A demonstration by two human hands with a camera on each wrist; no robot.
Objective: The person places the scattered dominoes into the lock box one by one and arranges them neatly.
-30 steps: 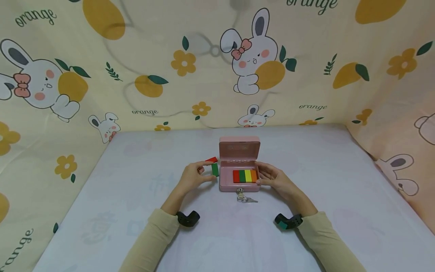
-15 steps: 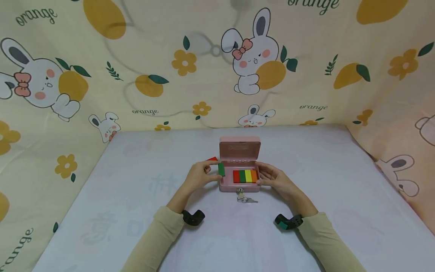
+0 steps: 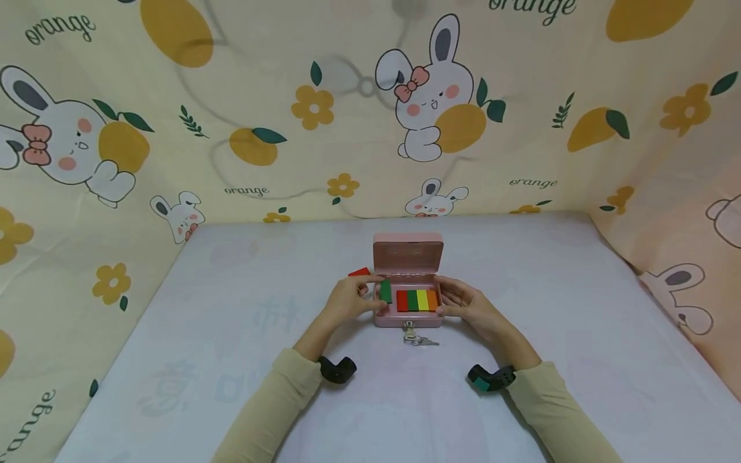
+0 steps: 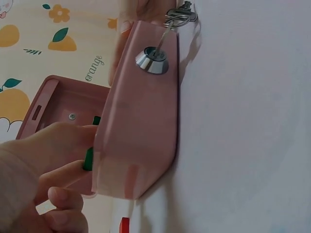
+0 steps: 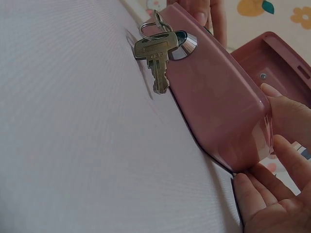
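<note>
A small pink cash box (image 3: 390, 320) sits on the white table with its lid (image 3: 408, 257) raised. My left hand (image 3: 347, 301) pinches a green block (image 3: 385, 291) between thumb and fingers, over the left part of the box's inside. Several flat blocks (image 3: 417, 300) lie side by side in the box: red, green, yellow and orange. My right hand (image 3: 469, 305) grips the box's right side, thumb at the rim and other fingers along the side wall, as the right wrist view shows. In the left wrist view, the green block (image 4: 89, 159) is mostly hidden behind fingers and box wall.
Keys on a ring (image 5: 158, 53) hang from the lock (image 4: 152, 60) on the box's front. A red block (image 3: 359, 272) lies on the table left of the box, partly behind my left hand. A printed cloth (image 3: 255, 83) rises behind the table.
My left hand has carried the green block rightward, from beside the box to over its inside. The right hand and the box have stayed in place.
</note>
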